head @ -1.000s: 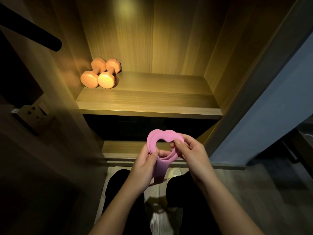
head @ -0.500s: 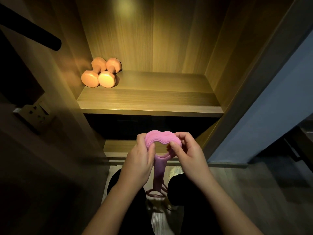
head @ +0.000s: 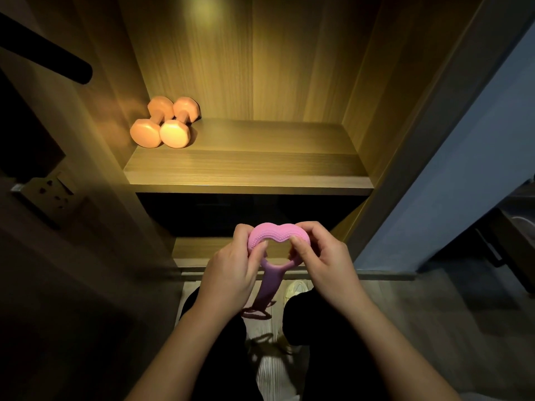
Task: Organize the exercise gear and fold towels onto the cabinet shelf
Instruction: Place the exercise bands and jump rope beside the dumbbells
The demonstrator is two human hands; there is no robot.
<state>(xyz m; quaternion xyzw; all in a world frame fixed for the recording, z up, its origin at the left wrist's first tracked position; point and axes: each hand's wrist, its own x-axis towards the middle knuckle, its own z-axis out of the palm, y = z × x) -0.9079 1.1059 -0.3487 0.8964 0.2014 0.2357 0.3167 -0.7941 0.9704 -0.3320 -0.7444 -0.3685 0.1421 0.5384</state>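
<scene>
Pink heart-shaped rubbery handle point(head: 269, 234) is showing fine raised nubs, matt. Above it, wood-grain cabinet shelf point(head: 249, 169) is looking smooth, matt; orange dumbbells point(head: 175, 135) there are showing smooth, faintly glossy coating.

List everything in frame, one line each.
dumbbells: 2, orange, side by side at the shelf's back left
shelf: 1, wood, lit, centre
band: 1, pink, heart-shaped loop held below the shelf front, tail hanging down
bar: 1, black, upper left
shoe: 1, white, between the legs
wall: 1, blue, right
legs: 2, black trousers, bottom
left hand: 1, pinches the loop's left side
right hand: 1, pinches the loop's right side
</scene>
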